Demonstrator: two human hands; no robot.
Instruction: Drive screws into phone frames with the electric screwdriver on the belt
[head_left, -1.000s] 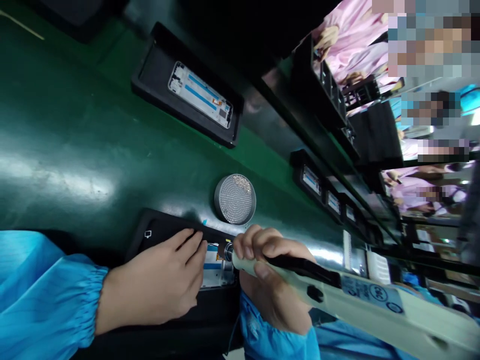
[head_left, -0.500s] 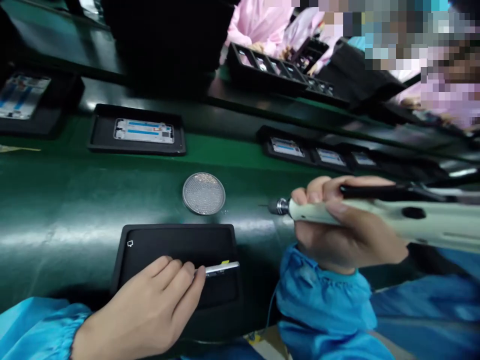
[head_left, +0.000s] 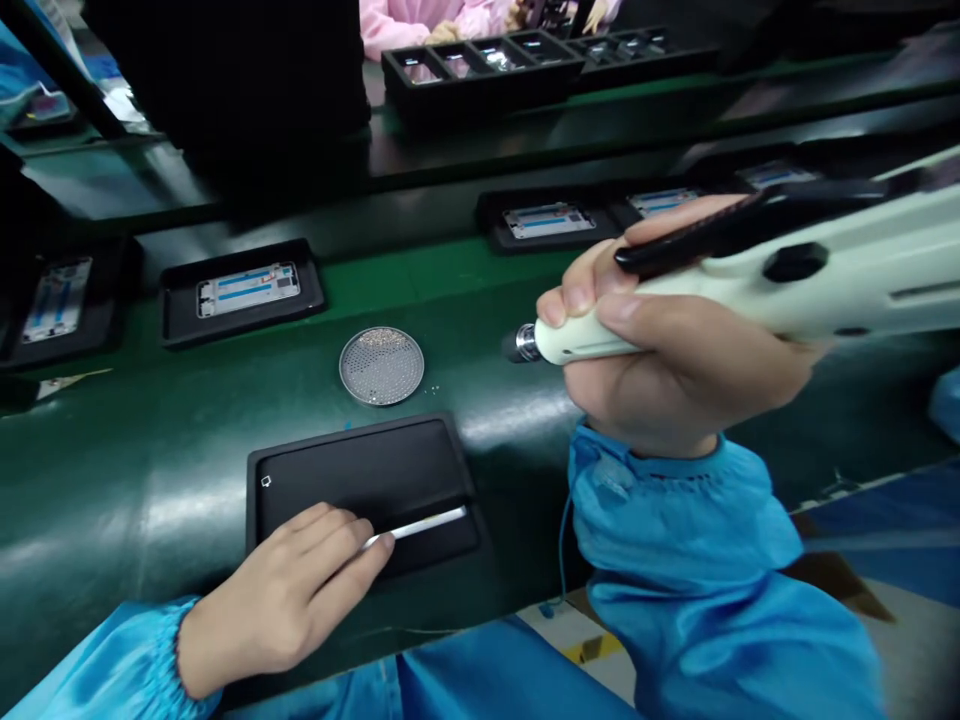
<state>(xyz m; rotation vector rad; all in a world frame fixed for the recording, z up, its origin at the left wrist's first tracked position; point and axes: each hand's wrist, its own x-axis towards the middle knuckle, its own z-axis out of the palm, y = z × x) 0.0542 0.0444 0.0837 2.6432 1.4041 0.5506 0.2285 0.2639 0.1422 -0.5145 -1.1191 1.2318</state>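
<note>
My left hand (head_left: 292, 580) pinches a thin silver phone frame (head_left: 429, 522) by one end, tilted on edge over a black tray (head_left: 360, 465). Much of the frame is hidden behind my fingers. A pale green electric screwdriver (head_left: 712, 300) is gripped in my right hand (head_left: 675, 370), its dark nose pointing left above the bench. Beyond the tray lies a round screw plate (head_left: 382, 367) with rows of small holes and tiny screws gathered at its far side. A few loose screws (head_left: 432, 389) lie on the bench beside it.
Along the green strip stand black trays with phone frames, one tray (head_left: 169, 300) at left and another (head_left: 487, 225) farther right. A divided black box (head_left: 480, 95) stands on the far side, near a person in a pink sleeve (head_left: 397, 25). A tall black panel (head_left: 232, 80) rises at upper left.
My left hand has lowered the phone frame towards the tray, and it shows more edge-on. My right hand with the screwdriver appears higher and nearer. The camera view has shifted.
</note>
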